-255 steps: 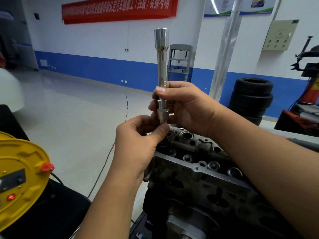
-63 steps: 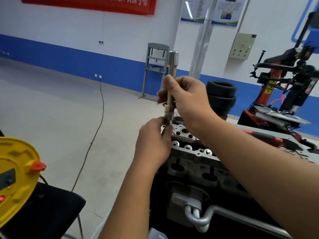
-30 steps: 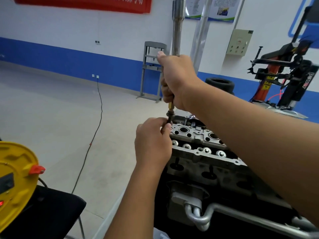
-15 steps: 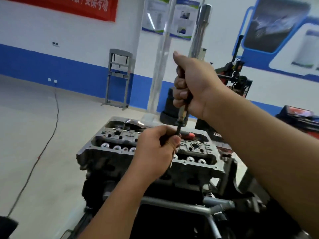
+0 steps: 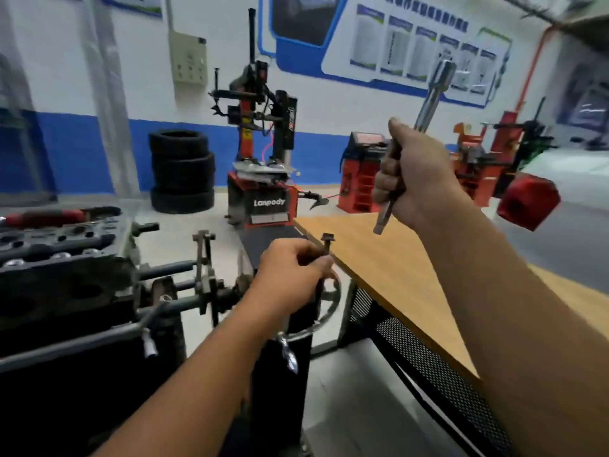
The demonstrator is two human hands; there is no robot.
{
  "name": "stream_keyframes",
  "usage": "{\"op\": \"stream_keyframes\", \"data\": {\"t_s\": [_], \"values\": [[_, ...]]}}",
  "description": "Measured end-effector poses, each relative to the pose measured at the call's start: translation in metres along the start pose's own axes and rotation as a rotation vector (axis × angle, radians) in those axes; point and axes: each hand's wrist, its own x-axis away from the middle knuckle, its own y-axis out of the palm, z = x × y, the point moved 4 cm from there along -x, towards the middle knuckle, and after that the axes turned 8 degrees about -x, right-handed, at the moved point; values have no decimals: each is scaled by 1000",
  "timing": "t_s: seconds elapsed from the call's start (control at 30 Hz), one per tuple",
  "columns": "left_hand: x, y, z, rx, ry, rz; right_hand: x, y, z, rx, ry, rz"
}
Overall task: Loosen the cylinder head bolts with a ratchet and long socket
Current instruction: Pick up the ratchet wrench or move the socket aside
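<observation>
Socket [image 5: 428, 103] sits in your right hand [image 5: 415, 179], well apart from the cylinder head [image 5: 59, 245]. Your fingers are clenched fully around its shaft in a fist. The thick end points up and to the right, above the thumb. The thin end projects below the fist, down and to the left, and touches nothing.

Your left hand [image 5: 293, 275] grasps a bolt [image 5: 324, 258]. Thumb and curled fingers pinch the shank. The flanged bolt head stands above the knuckles, and the shank tip shows below the hand. The bolt is roughly upright. It is held clear of the cylinder head, lower than the socket and to its left, with a gap between the two.

The cylinder head lies at the left edge of the view, on a dark stand [image 5: 99, 341]. Motion blur softens its surface; round openings and bright metal spots show on top. A red-handled tool [image 5: 46, 217] rests on its far side.

A wooden bench [image 5: 395, 268] lies under your right forearm. Beyond it, a stack of tyres [image 5: 181, 171] stands just beside a red tyre changer [image 5: 263, 159]. More red machines [image 5: 362, 173] stand along the blue-and-white wall [image 5: 82, 153].
</observation>
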Motion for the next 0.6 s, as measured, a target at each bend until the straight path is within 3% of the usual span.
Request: {"op": "stream_keyframes", "data": {"t_s": [0.1,0.23,0.37,0.6], "values": [[-4,69,9,86,-133,-167,27,-107,10,-96,86,197],[-1,151,20,96,-269,-313,81,-211,64,-500,165,525],[-3,209,18,30,-355,-328,116,-266,93,-651,116,761],[-29,277,8,-41,-372,-252,116,-309,87,-584,46,911]]}}
